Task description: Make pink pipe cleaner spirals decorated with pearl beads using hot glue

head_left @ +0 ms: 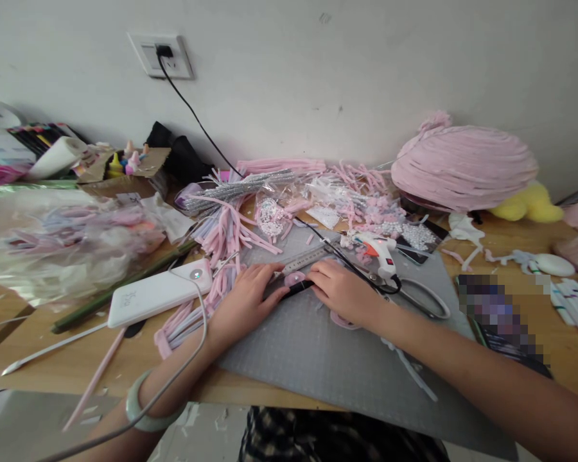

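Note:
My left hand (245,295) and my right hand (344,292) meet over the grey cutting mat (289,356). Between them lies a short black pen-like rod (297,288), its ends gripped by the fingers of both hands. Against the rod's far side sits a pink fuzzy loop (295,278); whether it is wrapped around the rod I cannot tell. Just beyond my fingertips is a metal ruler (306,258). Part of another pink fuzzy piece (345,321) shows beneath my right hand.
A white glue gun (383,253) and scissors (426,298) lie right of my hands. Pink pipe cleaners (224,224) and bags of beads (272,218) crowd the back. A white power bank (157,294) trails its cable over my left forearm. A pixelated phone (503,324) lies right.

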The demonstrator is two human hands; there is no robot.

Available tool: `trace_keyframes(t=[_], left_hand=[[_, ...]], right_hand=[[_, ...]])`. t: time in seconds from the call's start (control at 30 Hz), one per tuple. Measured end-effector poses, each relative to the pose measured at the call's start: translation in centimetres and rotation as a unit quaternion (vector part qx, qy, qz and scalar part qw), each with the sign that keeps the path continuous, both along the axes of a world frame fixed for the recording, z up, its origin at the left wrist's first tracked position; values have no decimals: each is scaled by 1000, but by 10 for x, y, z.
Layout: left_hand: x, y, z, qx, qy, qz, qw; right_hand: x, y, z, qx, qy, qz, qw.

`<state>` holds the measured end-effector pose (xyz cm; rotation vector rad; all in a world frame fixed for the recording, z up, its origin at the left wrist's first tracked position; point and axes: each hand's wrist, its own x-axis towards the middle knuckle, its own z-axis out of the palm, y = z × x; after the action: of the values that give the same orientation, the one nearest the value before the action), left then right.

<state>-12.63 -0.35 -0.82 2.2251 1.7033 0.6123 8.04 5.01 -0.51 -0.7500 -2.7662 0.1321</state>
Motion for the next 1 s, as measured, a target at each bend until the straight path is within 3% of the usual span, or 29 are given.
trace_keyframes(t=[0.1, 0.23, 0.37, 0.7, 1.0], left_hand=[[2, 1, 5, -2, -13, 5, 1000], [1, 3, 7, 17, 44, -72, 996], [-1, 4, 4, 49, 120, -78, 989], [1, 3, 3, 37, 150, -102, 983], [1, 2, 8, 35, 192, -117, 974]], right_hand=[[1, 0, 0, 38, -17, 19, 999], [4, -2, -2, 57, -35, 23, 997], [5, -4, -3, 41, -34, 23, 998], [2, -4, -3, -40, -13, 35, 999], [3, -7, -4, -26, -7, 26, 999]])
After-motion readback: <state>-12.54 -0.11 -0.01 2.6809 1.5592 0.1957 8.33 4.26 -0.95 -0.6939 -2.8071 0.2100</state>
